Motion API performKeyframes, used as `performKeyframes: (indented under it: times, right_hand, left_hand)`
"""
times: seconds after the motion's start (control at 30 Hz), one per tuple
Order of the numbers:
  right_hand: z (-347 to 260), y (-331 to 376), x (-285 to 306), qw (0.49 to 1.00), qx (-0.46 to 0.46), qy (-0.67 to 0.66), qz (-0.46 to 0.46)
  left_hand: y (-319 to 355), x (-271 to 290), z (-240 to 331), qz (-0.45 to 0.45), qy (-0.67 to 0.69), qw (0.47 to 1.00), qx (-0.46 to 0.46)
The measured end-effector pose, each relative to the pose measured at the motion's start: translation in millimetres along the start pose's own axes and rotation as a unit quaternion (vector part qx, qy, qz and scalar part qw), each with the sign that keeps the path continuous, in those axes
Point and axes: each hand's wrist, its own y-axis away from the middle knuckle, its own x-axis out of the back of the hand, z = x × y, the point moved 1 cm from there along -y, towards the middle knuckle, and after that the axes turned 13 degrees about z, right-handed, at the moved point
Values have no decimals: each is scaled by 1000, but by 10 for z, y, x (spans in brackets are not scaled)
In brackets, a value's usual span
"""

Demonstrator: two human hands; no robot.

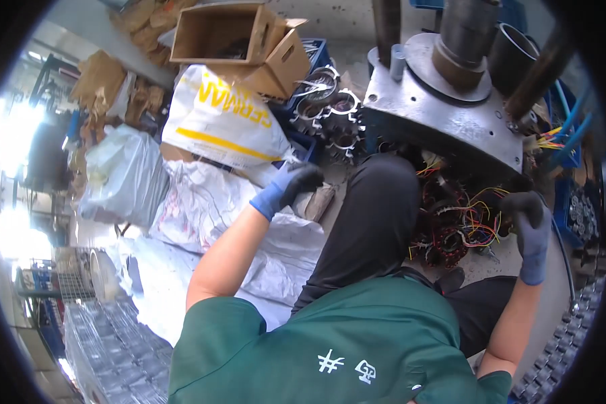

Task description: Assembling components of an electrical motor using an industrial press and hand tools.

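Observation:
My left hand, in a blue glove with a dark coated palm, is raised beside the tied corner of a white plastic sack with yellow print. Its fingers are curled closed; whatever they hold, if anything, is hidden. On the other side, my right hand wears a matching glove and hangs with bent fingers at the edge of several wound motor stators with red, yellow and green wires. What lies inside its fingers cannot be made out. My dark-trousered knee rises between the two hands.
A heavy steel press plate with thick columns stands in front. Open cardboard boxes and bare metal rings are at the back. White sacking spreads on the left. Blue bins of metal parts and stacked grey parts line the right.

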Motion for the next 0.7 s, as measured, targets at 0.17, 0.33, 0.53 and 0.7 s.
performKeyframes:
  times: [0.17, 0.33, 0.53, 0.7]
  right_hand:
    - [242, -54, 126, 989, 144, 5, -44]
    - [85, -53, -197, 979, 164, 102, -67]
    - [140, -68, -71, 980, 155, 101, -74]
    - [0, 43, -3, 991, 108, 57, -55]
  left_hand:
    - [31, 1104, -1866, -2, -255, 939, 229]
    - [317, 1864, -2753, 203, -202, 880, 380]
    - [214, 1379, -2502, -83, -326, 898, 284]
    - [-916, 210, -2351, 294, 45, 955, -3]
